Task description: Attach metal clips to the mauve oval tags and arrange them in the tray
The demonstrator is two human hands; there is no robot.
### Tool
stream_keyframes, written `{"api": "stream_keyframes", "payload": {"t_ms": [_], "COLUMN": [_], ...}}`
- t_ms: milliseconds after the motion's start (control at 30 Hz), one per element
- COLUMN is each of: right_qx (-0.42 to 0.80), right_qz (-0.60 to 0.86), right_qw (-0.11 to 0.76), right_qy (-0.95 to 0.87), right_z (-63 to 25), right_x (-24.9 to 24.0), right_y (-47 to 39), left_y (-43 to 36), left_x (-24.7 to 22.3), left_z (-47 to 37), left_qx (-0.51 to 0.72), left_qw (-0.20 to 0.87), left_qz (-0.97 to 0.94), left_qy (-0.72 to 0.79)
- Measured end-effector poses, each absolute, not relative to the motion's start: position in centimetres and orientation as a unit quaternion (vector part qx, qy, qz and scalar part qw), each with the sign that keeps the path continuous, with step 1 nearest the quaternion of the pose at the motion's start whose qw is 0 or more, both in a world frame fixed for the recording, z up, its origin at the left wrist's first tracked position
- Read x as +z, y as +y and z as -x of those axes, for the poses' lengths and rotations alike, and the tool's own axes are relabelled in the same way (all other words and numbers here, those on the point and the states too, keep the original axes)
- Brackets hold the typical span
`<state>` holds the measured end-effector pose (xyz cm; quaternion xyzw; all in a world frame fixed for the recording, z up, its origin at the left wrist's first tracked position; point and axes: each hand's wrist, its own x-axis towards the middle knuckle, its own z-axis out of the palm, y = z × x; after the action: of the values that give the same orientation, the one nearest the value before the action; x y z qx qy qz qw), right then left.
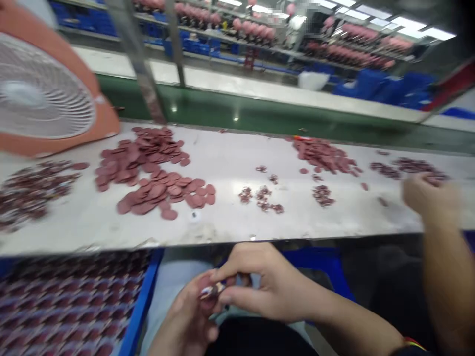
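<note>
Low over my lap, in front of the table edge, my left hand (187, 314) is closed around a small reddish disc piece with a shiny metal part (211, 292). My right hand (269, 284) pinches the same piece from the right with thumb and forefinger. Fingers cover much of it, so its exact shape is hidden. Beyond my hands, small clusters of metal parts (263, 198) lie on the white table (230, 227). Two heaps of flat reddish discs (143, 153) rest further left.
An orange fan (100, 116) stands at the far left, near a pile of metallic pieces (37, 190). Below is a blue-rimmed tray (141, 306) with rows of pieces. At right, a co-worker's hand (426, 198) reaches into dark parts beside another disc heap (322, 155).
</note>
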<state>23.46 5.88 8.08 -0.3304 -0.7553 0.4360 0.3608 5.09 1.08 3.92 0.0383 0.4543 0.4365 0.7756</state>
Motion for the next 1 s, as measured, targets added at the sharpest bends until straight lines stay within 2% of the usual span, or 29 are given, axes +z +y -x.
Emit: {"api": "stream_keyframes", "payload": {"t_ms": [200,367,467,633,733,867,1000], "right_qx": [0.487,0.471,0.409,0.18,0.07,0.052,0.072], "right_qz": [0.343,0.32,0.328,0.306,0.248,0.172,0.155], "right_qw": [0.304,0.313,0.339,0.401,0.414,0.405,0.379], "right_qy": [-0.743,-0.76,-0.781,-0.845,-0.873,-0.896,-0.909], "right_z": [-23.2,-22.3,-21.6,-19.4,-17.4,-14.3,-11.8], "right_x": [7.3,7.3,7.1,5.0,3.5,2.2,1.3], "right_y": [5.6,5.5,5.3,4.6,4.3,4.5,4.5], "left_y": [0.5,0.0,-0.5,-1.8,-2.4,-3.2,-3.9], "left_x": [3.9,3.5,3.1,3.3,3.5,3.0,1.8], "left_z": [-5.3,-4.8,-4.6,-4.2,-3.2,-1.6,-0.5], "left_qx": [0.453,0.468,0.482,0.619,0.65,0.656,0.652], "left_qw": [0.812,0.811,0.8,0.633,0.571,0.514,0.482], "left_qz": [-0.058,-0.049,-0.047,-0.073,-0.104,-0.115,-0.096], "left_qy": [0.365,0.347,0.354,0.459,0.491,0.541,0.577]}}
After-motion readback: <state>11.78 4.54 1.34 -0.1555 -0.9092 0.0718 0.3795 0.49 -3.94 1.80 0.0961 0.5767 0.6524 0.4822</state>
